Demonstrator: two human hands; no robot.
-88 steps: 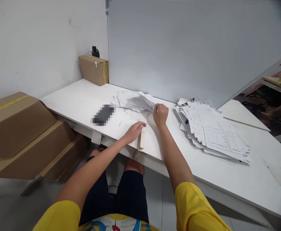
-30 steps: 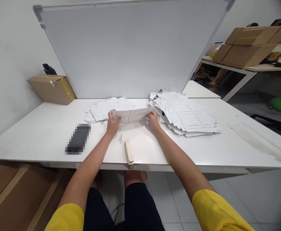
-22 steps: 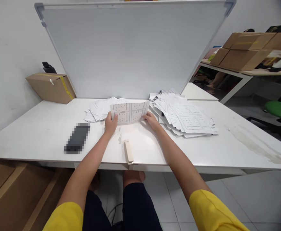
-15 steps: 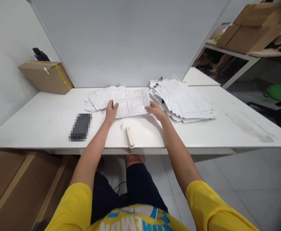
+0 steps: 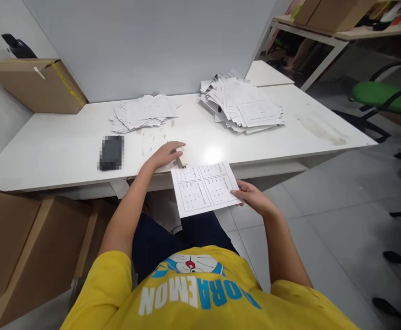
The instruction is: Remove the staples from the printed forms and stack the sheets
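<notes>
My right hand pinches the right edge of a printed paper sheet, thumb on top and fingers underneath. The sheet is held out over my lap, its far edge at the front of the desk. A cream stapler lies at the desk's front edge, pointing towards me. My left hand is closed over the stapler, fingers across its top and thumb along the near side. The far left corner of the sheet reaches the stapler's front end. Whether it is one sheet or several layers, I cannot tell.
On the white desk lie a smaller paper pile and a larger stack of papers. A pixelated dark object is at the left. Cardboard boxes stand at the left, and a green chair at the right.
Both hands held the sheet above the desk. My left hand has let go of it and taken hold of the stapler; my right hand has brought the sheet towards me, past the desk edge.
</notes>
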